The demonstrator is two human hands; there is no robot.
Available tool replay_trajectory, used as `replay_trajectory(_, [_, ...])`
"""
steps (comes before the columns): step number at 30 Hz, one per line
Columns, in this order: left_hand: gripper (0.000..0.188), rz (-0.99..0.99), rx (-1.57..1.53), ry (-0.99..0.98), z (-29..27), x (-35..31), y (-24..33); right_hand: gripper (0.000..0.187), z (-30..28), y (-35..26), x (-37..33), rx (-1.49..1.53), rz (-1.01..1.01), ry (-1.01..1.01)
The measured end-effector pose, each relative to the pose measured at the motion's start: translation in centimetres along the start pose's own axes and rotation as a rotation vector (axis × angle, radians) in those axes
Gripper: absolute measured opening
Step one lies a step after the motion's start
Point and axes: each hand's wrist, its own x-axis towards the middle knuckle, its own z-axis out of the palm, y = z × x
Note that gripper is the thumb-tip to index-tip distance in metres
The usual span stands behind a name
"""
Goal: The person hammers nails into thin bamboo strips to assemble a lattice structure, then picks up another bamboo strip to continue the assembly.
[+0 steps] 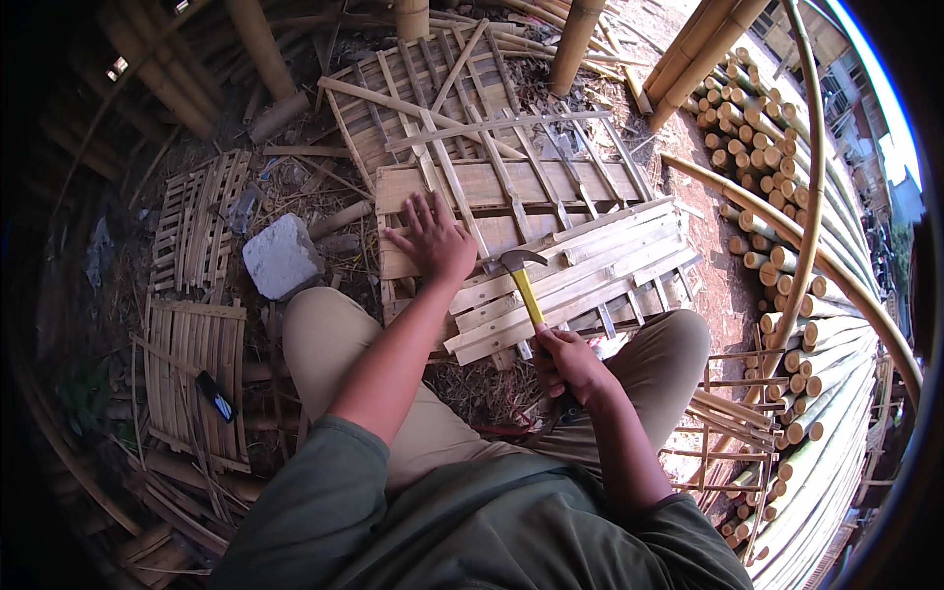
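In front of my knees lies a slatted bamboo panel (590, 261), its flat strips crossing over thin battens. My left hand (433, 239) rests with fingers spread on the panel's left part, beside a wooden board (541, 184). A claw hammer (526, 285) with a yellow handle and dark head is gripped in my right hand (570, 366), its fingers wrapped round the lower handle. The hammer's head is over the strips near the panel's middle, just right of my left hand. Whether it touches them I cannot tell.
A pale concrete block (282, 258) sits left of my knee. Further left are slatted bamboo pieces (202, 221) and a phone (215, 396) lying on one. Cut bamboo poles (787, 256) are stacked at the right. Upright bamboo posts (577, 44) stand at the back.
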Motion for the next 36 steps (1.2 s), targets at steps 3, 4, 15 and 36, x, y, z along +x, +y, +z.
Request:
replay_trajectory(3, [0.065, -0.008, -0.003, -0.031, -0.3, 0.0, 0.0, 0.037, -0.2, 0.7, -0.7, -0.125, -0.135, 0.036])
replay_trajectory(4, [0.066, -0.013, -0.004, -0.051, -0.4, 0.0, 0.0, 0.037, -0.3, 0.9, -0.8, -0.126, -0.142, 0.032])
replay_trajectory(15, [0.066, -0.026, 0.043, -0.166, -0.9, -0.3, 0.2, 0.044, -1.9, 2.8, 0.4, -0.439, -0.532, 0.330])
replay_trajectory(36, [0.065, -0.019, 0.015, -0.061, -0.6, -0.7, -0.2, 0.019, -4.7, -7.7, -2.9, -1.163, -1.071, 0.625])
